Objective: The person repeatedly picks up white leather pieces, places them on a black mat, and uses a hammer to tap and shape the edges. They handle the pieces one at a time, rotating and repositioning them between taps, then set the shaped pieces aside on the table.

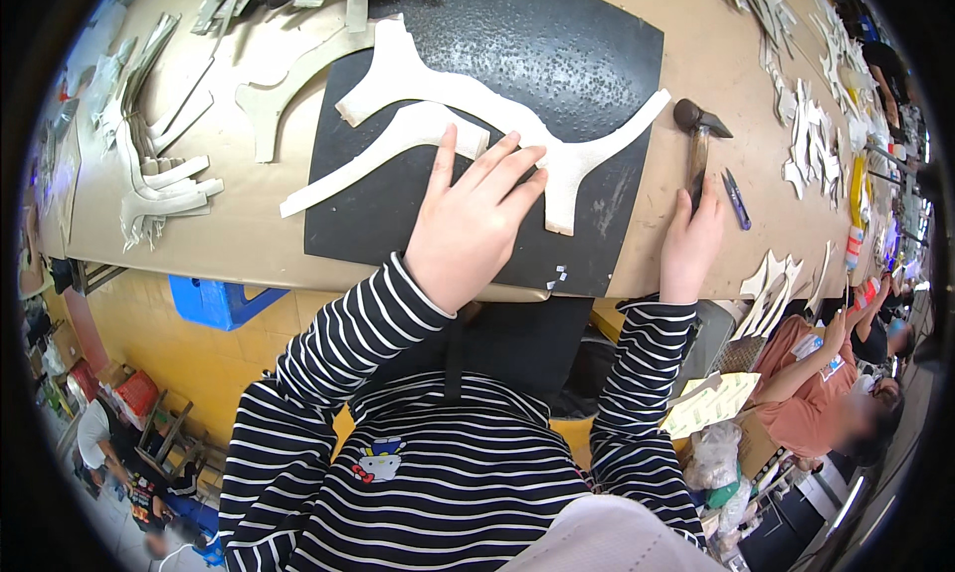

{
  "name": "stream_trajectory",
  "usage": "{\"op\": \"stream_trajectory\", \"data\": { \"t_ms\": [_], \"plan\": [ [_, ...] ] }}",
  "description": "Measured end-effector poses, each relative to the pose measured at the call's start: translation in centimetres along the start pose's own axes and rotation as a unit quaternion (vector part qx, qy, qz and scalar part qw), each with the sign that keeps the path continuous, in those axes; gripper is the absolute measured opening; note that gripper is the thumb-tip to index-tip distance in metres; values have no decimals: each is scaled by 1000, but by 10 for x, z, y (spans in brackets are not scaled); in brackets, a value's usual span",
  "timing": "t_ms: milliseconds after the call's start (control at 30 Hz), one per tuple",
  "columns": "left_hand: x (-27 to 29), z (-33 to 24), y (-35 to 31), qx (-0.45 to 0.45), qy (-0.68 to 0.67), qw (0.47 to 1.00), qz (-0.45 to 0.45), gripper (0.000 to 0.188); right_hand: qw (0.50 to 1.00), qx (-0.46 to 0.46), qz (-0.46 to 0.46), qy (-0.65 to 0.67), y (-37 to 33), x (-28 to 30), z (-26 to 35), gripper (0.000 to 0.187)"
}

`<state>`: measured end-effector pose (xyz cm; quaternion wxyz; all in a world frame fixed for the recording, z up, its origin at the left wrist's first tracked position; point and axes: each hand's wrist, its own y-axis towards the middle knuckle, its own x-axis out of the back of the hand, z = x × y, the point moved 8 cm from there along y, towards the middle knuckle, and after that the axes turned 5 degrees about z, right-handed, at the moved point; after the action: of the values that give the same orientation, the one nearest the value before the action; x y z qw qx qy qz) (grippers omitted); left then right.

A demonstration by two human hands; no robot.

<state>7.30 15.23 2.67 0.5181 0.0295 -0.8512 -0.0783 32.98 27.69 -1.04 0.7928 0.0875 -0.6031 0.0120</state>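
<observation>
Pale fabric [617, 537] with faint seams curves along the lower edge of the head view, in front of a worker's black-and-white striped top [468, 463]. Beyond it, the worker's left hand [479, 214] lies with fingers spread and loose, clasping nothing, its fingertips over two white cut pieces on a black mat [587, 55]. One, a curved strip [383, 152], slants down toward the left edge of the mat; the other, a longer branching piece [577, 169], runs across the mat from upper left to right, one arm pointing toward the worker. To the right, the worker's right hand [693, 239] grasps the handle of a hammer [700, 149], its head pointing away on the tan bench [269, 239]. Just beside it lie small snips [736, 202], blades away from the worker. Another pale piece [288, 85] reaches the mat's upper-left edge, while off-white pieces [164, 189] are heaped farther left and more cut shapes [816, 154] spread at right. Near the lower right, a person in a salmon-coloured shirt [796, 363] works beside the bench.
</observation>
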Motion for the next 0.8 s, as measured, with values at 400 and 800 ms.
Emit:
{"op": "stream_trajectory", "data": {
  "t_ms": [400, 800],
  "plan": [
    [26, 15, -29, 19, -100, 977, -187, 27, 952, 198, -183, 145, -44, 103, 91, 20],
    [47, 47, -45, 112, -209, 921, -309, 19, 942, 317, 104, -24, -59, 57, 124, 45]
  ]
}}
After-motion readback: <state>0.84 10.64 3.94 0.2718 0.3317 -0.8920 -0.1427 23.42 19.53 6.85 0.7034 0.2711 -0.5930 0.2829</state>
